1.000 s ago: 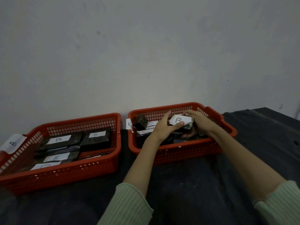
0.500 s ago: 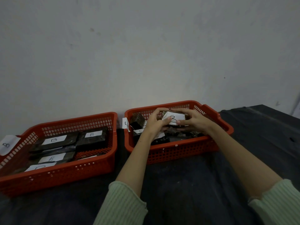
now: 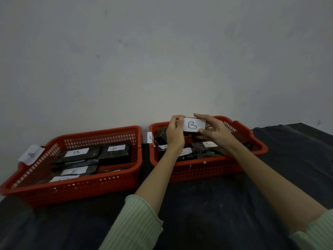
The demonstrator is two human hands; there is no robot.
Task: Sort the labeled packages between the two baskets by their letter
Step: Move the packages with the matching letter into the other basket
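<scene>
Since the earlier frame, you have lifted the B package [image 3: 194, 125] above the right basket [image 3: 207, 170]; left hand [image 3: 174, 131] and right hand [image 3: 214, 131] pinch its ends. Transfer step is under way. Next, carry it leftward into the B basket [image 3: 72, 188].

Red perforated plastic baskets [image 3: 207, 170], white paper labels [image 3: 193, 125], glossy dark-wrapped packages [image 3: 115, 156], matt black tablecloth [image 3: 225, 204]

Left basket [image 3: 75, 188]: nearest package label [image 3: 63, 178] is partly hidden behind front rim; its letter cannot be read.
</scene>
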